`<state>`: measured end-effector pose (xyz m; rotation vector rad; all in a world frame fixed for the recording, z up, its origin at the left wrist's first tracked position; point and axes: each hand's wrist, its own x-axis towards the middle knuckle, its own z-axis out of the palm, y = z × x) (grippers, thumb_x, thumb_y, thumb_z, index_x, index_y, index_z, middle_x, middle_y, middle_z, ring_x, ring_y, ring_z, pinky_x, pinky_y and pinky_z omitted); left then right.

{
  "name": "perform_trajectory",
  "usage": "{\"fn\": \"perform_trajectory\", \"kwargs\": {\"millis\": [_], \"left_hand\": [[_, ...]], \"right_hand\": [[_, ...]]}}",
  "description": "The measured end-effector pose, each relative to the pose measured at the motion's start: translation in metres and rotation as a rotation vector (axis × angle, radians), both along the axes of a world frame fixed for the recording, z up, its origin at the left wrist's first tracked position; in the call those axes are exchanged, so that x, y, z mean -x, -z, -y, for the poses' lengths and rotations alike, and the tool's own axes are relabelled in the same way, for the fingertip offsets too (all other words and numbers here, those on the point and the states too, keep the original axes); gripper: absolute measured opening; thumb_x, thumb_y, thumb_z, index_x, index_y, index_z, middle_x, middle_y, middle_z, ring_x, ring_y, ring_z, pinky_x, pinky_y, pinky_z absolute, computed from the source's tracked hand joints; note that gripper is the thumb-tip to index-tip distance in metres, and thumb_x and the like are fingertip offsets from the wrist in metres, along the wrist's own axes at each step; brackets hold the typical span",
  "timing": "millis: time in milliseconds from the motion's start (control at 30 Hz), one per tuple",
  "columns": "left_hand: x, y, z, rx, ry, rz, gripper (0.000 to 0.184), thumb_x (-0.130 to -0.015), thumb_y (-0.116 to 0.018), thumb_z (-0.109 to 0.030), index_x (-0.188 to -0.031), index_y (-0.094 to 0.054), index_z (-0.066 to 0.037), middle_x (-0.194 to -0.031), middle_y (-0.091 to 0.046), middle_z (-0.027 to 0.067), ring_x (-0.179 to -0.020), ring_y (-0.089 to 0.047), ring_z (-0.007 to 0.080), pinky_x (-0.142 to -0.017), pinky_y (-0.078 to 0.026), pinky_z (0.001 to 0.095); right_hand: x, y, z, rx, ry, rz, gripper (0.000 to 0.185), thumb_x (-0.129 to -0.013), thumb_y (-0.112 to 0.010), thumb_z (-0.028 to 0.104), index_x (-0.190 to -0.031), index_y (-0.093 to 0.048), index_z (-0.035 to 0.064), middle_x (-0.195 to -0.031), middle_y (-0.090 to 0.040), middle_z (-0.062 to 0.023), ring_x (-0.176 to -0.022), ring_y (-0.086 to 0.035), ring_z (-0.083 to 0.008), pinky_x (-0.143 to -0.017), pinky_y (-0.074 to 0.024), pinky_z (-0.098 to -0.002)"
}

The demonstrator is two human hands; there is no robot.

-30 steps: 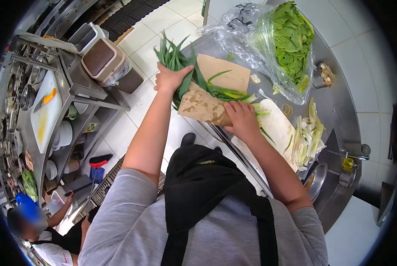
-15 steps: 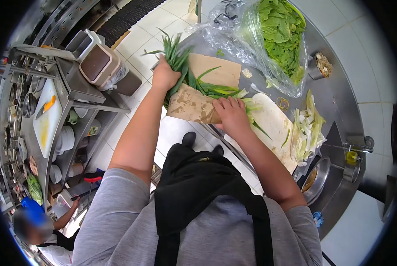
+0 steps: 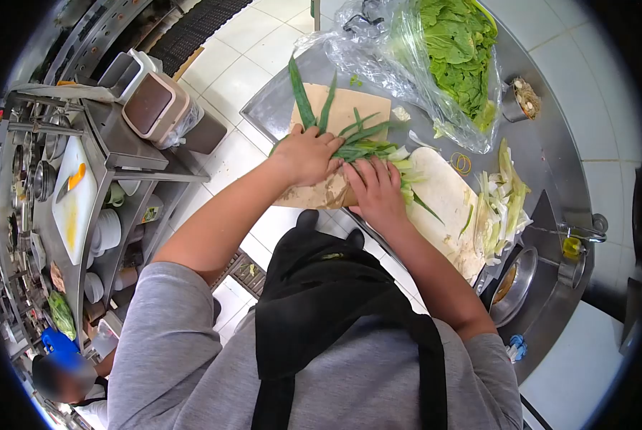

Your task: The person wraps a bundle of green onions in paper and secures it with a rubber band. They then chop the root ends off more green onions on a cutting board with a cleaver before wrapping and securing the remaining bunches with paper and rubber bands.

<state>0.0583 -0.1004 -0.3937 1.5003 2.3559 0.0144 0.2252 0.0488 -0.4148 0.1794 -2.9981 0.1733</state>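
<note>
Left hand (image 3: 308,154) lies over leeks (image 3: 370,149) on brown paper (image 3: 346,102) at the surface's (image 3: 269,106) near edge; whether it grips, cannot tell. Right hand (image 3: 380,190), just beside, clasps the bundle near its pale ends. Rightward: cutting board (image 3: 443,208), pale trimmings (image 3: 506,201).

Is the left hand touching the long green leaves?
Touching: the head view shows the left hand on the long green leaves, tips jutting past it.

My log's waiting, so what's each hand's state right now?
Left hand: laid over green leaves and brown paper; whether it grips can't be told.
Right hand: closed on the brown paper and leaves.
</note>
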Motion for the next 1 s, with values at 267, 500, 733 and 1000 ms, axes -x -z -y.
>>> {"fn": "perform_trajectory", "kwargs": {"millis": [267, 500, 733, 1000], "left_hand": [[0.006, 0.004, 0.003, -0.029, 0.150, 0.021, 0.048, -0.100, -0.041, -0.037, -0.133, -0.056, -0.005, -0.126, -0.058, 0.0121, -0.118, -0.055, 0.0292, -0.102, -0.041, 0.0411], [0.013, 0.018, -0.014, -0.633, -0.734, 0.217, 0.042, -0.097, -0.057, -0.028, -0.129, -0.053, -0.003, -0.115, -0.057, 0.0225, -0.114, -0.054, 0.0401, -0.103, -0.042, 0.0454], [0.025, 0.020, -0.025, -0.326, -0.775, 0.291, 0.072, -0.089, -0.065, -0.024, -0.147, -0.033, 0.006, -0.131, -0.054, 0.0237, -0.125, -0.052, 0.0394, -0.106, -0.040, 0.0482], [0.000, 0.030, -0.011, -0.345, -0.254, -0.112, 0.045, -0.099, -0.049, -0.027, -0.142, -0.053, -0.014, -0.128, -0.057, 0.0143, -0.124, -0.052, 0.0283, -0.110, -0.032, 0.0467]], "right_hand": [[0.018, -0.014, 0.009, 0.084, 0.138, 0.167, 0.102, -0.056, -0.090, 0.028, -0.146, -0.044, 0.0132, -0.144, -0.050, -0.0035, -0.116, -0.053, -0.0248, -0.099, -0.0382, -0.0495], [0.020, -0.011, 0.009, 0.088, 0.141, 0.160, 0.092, -0.056, -0.091, 0.026, -0.138, -0.053, 0.0112, -0.137, -0.057, -0.0029, -0.117, -0.053, -0.0230, -0.100, -0.0360, -0.0485], [0.019, -0.008, 0.009, 0.088, 0.141, 0.134, 0.090, -0.056, -0.090, 0.026, -0.137, -0.054, 0.0119, -0.136, -0.058, -0.0026, -0.116, -0.054, -0.0223, -0.100, -0.0361, -0.0494], [0.017, -0.006, 0.010, 0.050, 0.160, 0.109, 0.087, -0.057, -0.089, 0.026, -0.136, -0.054, 0.0126, -0.133, -0.058, -0.0013, -0.115, -0.054, -0.0214, -0.099, -0.0366, -0.0499]]}}
